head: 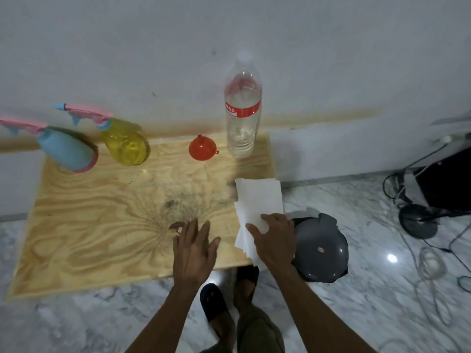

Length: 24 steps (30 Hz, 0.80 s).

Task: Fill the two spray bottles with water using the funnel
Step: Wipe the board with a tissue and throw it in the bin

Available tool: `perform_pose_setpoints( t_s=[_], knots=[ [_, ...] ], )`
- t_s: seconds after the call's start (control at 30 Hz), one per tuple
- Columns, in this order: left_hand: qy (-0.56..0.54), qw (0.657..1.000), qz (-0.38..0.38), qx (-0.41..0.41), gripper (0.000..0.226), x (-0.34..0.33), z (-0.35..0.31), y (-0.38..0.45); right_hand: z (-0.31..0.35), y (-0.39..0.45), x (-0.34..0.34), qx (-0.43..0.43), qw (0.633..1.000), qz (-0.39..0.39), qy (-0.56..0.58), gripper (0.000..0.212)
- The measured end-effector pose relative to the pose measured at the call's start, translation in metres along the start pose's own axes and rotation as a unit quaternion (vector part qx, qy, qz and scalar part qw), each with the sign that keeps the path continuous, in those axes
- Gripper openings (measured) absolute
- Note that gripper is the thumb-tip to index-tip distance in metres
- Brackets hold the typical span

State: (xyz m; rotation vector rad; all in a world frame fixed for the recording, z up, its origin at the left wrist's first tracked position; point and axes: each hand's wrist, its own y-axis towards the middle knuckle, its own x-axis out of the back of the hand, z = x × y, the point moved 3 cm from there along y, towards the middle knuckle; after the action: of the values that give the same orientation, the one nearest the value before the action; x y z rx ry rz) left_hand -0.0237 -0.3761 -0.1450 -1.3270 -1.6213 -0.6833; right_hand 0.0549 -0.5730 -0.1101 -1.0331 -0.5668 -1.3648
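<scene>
Blue spray bottle [65, 149] nozzle — cut off left.

A plywood table [89, 225] stands against a white wall [331, 59] on a grey-veined marble floor [369, 289].

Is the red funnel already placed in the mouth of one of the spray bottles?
No, the red funnel lies wide side down on the wooden board, between the yellow spray bottle and the water bottle.
</scene>
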Motion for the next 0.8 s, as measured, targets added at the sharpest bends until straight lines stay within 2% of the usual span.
perform_pose_setpoints(
  t_s=[0.17,0.23,0.37,0.5,0.57,0.63,0.8],
  knots=[
    [0.030,0.999,-0.014,-0.001,0.057,-0.012,0.005,-0.002,-0.010,0.001,-0.016,0.019,0.999,-0.047,0.019,0.019],
    [0.037,0.999,-0.034,-0.006,0.056,-0.015,0.005,-0.004,-0.014,0.001,-0.020,0.026,0.997,-0.072,0.026,0.013],
    [0.047,0.998,-0.048,-0.013,0.053,-0.020,0.007,-0.006,-0.014,0.000,-0.016,0.028,0.992,-0.102,0.066,0.012],
    [0.038,0.998,-0.052,-0.007,0.053,-0.023,0.008,-0.008,-0.010,-0.001,-0.002,0.000,0.975,-0.127,0.181,0.015],
    [0.035,0.998,-0.058,-0.009,0.052,-0.024,0.009,-0.009,-0.004,-0.003,0.011,0.000,0.958,-0.148,0.245,0.010],
    [0.030,0.998,-0.060,-0.006,0.052,-0.025,0.009,-0.008,0.004,-0.005,0.025,-0.007,0.948,-0.148,0.282,0.002],
    [0.022,0.997,-0.068,-0.006,0.052,-0.027,0.010,-0.009,0.020,-0.003,0.047,-0.029,0.922,-0.117,0.368,0.008]
  ],
)
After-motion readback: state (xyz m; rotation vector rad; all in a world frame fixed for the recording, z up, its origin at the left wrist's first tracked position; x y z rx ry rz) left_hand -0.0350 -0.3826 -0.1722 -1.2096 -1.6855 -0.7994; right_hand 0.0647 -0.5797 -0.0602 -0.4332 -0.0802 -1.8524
